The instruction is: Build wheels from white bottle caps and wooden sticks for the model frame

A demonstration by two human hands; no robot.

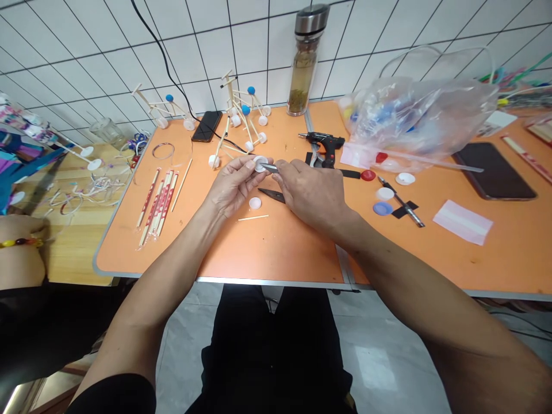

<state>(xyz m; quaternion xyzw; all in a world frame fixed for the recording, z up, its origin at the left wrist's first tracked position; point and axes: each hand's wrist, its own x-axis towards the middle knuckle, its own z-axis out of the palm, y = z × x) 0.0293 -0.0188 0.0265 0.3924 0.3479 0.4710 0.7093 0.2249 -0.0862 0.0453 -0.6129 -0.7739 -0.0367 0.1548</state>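
My left hand (233,187) pinches a white bottle cap (260,164) between thumb and fingers above the orange table (276,247). My right hand (311,192) is closed round scissors (271,167). One grey blade tip touches the cap, and the other dark blade (271,195) sticks out below my hand. Another white cap (255,202) and a short wooden stick (253,218) lie on the table just under my hands.
Wrapped chopsticks (158,202) lie at the left. Stick-and-cap models (241,118), a phone (207,126) and a bottle (305,63) stand at the back. A glue gun (324,144), loose caps (383,201), a craft knife (403,202), a plastic bag (422,118) and a second phone (495,171) are on the right. Another person's arm (19,256) is at the left.
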